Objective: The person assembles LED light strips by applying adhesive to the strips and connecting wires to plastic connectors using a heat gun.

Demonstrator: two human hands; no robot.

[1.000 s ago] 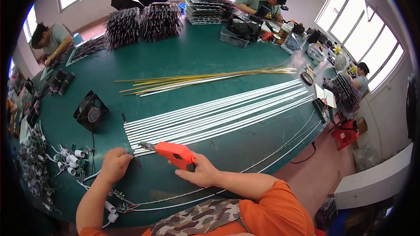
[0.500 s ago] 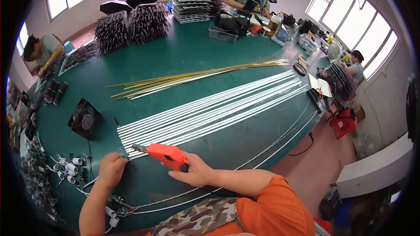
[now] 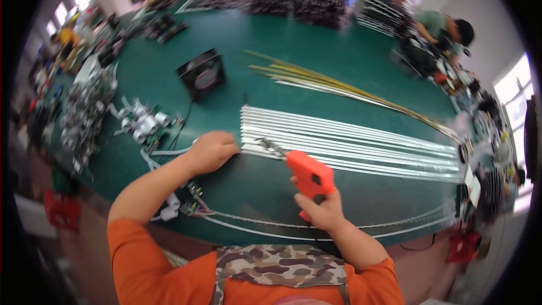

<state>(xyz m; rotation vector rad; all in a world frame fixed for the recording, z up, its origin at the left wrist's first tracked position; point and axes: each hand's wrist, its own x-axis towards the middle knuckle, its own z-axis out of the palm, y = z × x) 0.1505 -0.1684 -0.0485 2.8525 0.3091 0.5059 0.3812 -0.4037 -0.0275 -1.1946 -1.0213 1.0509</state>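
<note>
Several thin silvery-white strips [image 3: 350, 141] lie side by side on the green table. My left hand [image 3: 213, 151] rests at the near left ends of these strips, fingers pinched together; what they hold is too small to make out. In my right hand [image 3: 324, 210] is an orange-red gun-shaped tool [image 3: 307, 172] with a metal nozzle. Its nozzle points left, over the strips near their left ends. A short dark piece [image 3: 245, 99] stands out at the far left corner of the row.
Beyond the strips lies a bundle of yellowish rods [image 3: 339, 86]. A black fan [image 3: 202, 73] stands at the left, near white cylindrical parts with wires [image 3: 148, 124]. A long wired strip [image 3: 271, 223] runs along the near edge. Co-workers [image 3: 446, 31] sit around the table.
The view has swung left, so everything appears shifted right and rotated. My left hand stays by the strip ends; the tool remains in my right hand, nozzle still over the strips.
</note>
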